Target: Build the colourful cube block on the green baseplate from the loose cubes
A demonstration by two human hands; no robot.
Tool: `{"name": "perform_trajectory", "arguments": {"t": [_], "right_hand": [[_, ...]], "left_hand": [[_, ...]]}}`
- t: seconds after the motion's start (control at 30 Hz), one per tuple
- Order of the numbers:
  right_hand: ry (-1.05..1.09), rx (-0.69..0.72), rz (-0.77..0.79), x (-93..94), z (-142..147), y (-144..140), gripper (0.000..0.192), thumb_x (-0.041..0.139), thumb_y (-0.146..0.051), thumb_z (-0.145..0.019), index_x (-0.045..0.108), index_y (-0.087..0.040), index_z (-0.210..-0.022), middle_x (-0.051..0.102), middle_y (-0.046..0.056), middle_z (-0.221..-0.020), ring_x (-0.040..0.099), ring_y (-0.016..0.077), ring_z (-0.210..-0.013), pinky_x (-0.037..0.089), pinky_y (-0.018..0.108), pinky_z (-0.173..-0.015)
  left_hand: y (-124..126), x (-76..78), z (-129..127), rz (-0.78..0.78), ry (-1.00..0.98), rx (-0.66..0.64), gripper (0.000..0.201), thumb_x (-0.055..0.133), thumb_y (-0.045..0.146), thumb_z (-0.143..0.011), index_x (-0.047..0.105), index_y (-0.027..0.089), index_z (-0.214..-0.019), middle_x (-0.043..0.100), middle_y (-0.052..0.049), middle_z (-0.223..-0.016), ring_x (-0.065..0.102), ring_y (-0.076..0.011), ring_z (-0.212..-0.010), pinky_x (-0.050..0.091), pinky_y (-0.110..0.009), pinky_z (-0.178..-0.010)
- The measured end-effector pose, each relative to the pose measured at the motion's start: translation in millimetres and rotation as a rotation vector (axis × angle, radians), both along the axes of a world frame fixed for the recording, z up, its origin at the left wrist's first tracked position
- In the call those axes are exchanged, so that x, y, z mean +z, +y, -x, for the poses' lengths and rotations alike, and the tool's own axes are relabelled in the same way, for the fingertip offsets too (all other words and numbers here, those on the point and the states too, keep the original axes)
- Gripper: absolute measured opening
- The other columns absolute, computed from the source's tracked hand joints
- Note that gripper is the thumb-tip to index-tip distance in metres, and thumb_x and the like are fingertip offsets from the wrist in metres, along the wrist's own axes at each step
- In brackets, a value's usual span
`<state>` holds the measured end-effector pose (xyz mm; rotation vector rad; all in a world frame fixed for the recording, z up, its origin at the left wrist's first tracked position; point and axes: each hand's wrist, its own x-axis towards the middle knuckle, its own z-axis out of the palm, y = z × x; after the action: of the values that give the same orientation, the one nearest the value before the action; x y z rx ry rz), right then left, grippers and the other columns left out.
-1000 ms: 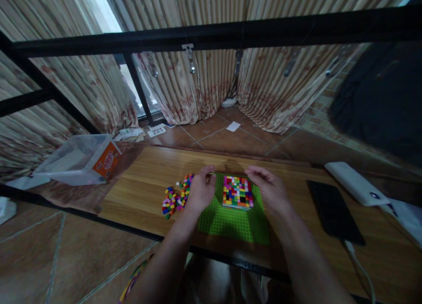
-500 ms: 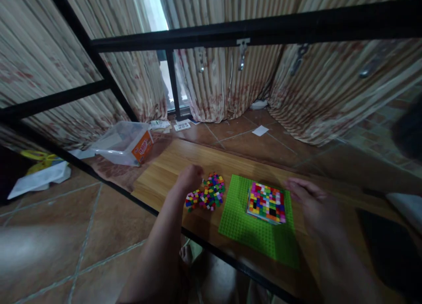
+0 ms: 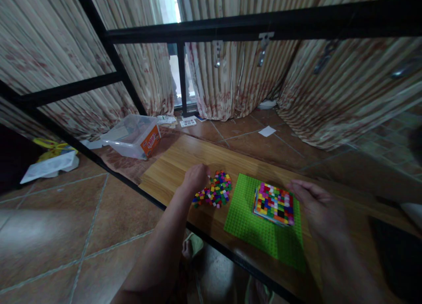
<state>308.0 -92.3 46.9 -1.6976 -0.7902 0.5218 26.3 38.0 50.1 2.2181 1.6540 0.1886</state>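
My left hand (image 3: 197,177) is closed in a pinch at the left side of a loose pile of small coloured building bricks (image 3: 220,190). Whatever its fingertips hold is too small to make out. To the right lies a green studded baseplate (image 3: 244,220). On it stands a low rectangular block of multicoloured bricks (image 3: 274,203), with a pale layer showing at its side. My right hand (image 3: 311,200) hovers by the block's far right corner, thumb and fingers pressed together. I cannot tell what is between them.
The wooden table (image 3: 180,156) has a dark front edge. Beyond it, a clear plastic box (image 3: 128,139) with an orange label sits on the left. A black flat object (image 3: 392,247) lies at the right. Black metal bars (image 3: 231,31) cross in front of striped curtains (image 3: 227,84).
The whole view has shifted, so things sit further right. My right hand has come slightly closer to the block's corner. My left hand stays at the pile, covering a little more of it.
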Motion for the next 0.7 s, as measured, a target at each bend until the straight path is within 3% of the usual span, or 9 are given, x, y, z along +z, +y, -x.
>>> {"name": "perform_trajectory", "arguments": {"t": [0.13, 0.27, 0.37, 0.5, 0.7], "right_hand": [[0.030, -0.021, -0.057, 1.8, 2.2, 0.9, 0.026, 0.073, -0.041, -0.068, 0.075, -0.021, -0.083, 0.075, 0.006, -0.086, 0.069, 0.0252, -0.090, 0.049, 0.044, -0.090], [0.087, -0.048, -0.119, 7.0, 6.8, 1.0, 0.022, 0.073, -0.039, -0.068, 0.073, -0.021, -0.082, 0.075, 0.005, -0.084, 0.069, 0.0226, -0.086, 0.050, 0.041, -0.086], [0.083, 0.008, -0.132, 12.1, 11.1, -0.1, 0.022, 0.073, -0.040, -0.070, 0.074, -0.022, -0.084, 0.075, 0.004, -0.085, 0.069, 0.0219, -0.085, 0.051, 0.040, -0.084], [0.037, 0.113, -0.134, 19.8, 19.4, -3.2, 0.022, 0.073, -0.041, -0.072, 0.074, -0.023, -0.085, 0.076, 0.004, -0.086, 0.069, 0.0213, -0.082, 0.053, 0.037, -0.079], [-0.142, 0.326, -0.170, 23.8, 34.4, -10.1, 0.017, 0.070, -0.036, -0.078, 0.074, -0.024, -0.090, 0.074, 0.003, -0.092, 0.067, 0.0201, -0.085, 0.052, 0.035, -0.080]], "left_hand": [[-0.6, 9.8, -6.8, -0.045, -0.125, -0.015, 0.018, 0.052, 0.014, -0.078, 0.069, 0.015, -0.083, 0.069, -0.006, -0.078, 0.063, -0.0177, -0.077, 0.044, -0.026, -0.071], [-9.8, 9.9, -27.4, -0.026, -0.535, -0.069, 0.012, 0.055, 0.016, -0.078, 0.067, 0.013, -0.076, 0.067, -0.003, -0.070, 0.061, -0.0141, -0.070, 0.045, -0.023, -0.069], [-25.3, 4.0, -50.1, 0.128, -0.901, -0.100, 0.010, 0.059, 0.016, -0.077, 0.068, 0.014, -0.079, 0.070, -0.003, -0.076, 0.064, -0.0141, -0.074, 0.048, -0.023, -0.071], [-47.0, 2.4, -78.0, 0.421, -1.209, -0.083, 0.015, 0.068, 0.023, -0.075, 0.071, 0.014, -0.087, 0.070, -0.003, -0.076, 0.063, -0.0122, -0.067, 0.049, -0.024, -0.068], [-62.8, 13.3, -98.8, 0.710, -1.478, 0.007, 0.034, 0.080, 0.040, -0.065, 0.069, 0.011, -0.079, 0.072, -0.006, -0.073, 0.067, -0.0145, -0.065, 0.053, -0.030, -0.073]]}}
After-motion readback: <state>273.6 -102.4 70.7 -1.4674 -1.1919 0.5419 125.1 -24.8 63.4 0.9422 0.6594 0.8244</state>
